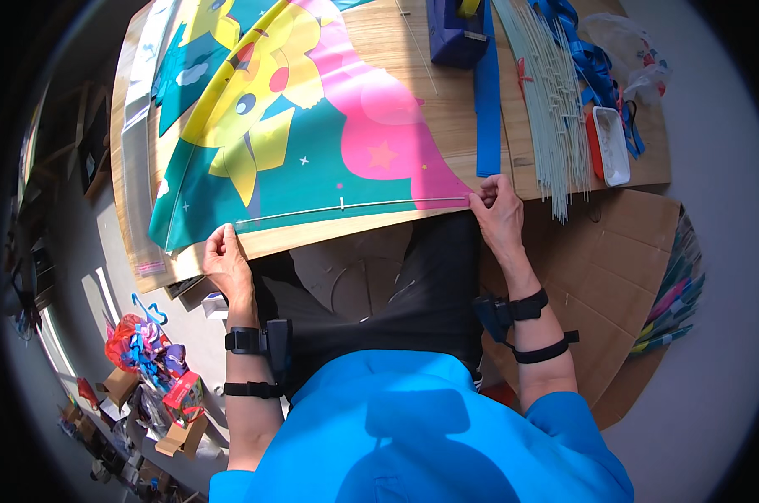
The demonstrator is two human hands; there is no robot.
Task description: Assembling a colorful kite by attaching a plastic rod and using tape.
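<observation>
A kite sail of printed cloth (304,180), teal, pink and yellow with a cartoon figure, lies over the near part of the wooden table. Along its near edge runs a thin pale rod (379,202) with a small white piece around its middle. My left hand (228,264) is closed in a pinch at the rod's left end, by the table's front edge. At the other end, near the pink corner of the sail, my right hand (501,216) pinches the rod between thumb and fingers. The fingertips partly hide both rod ends.
A dark blue tape dispenser (457,38) and a blue strap (488,117) are beyond my right hand. Farther right lie a bundle of thin rods (556,117), a red-and-white tray (612,147) and a clear plastic bag (623,42). Cardboard (602,277) stands below the table's right side.
</observation>
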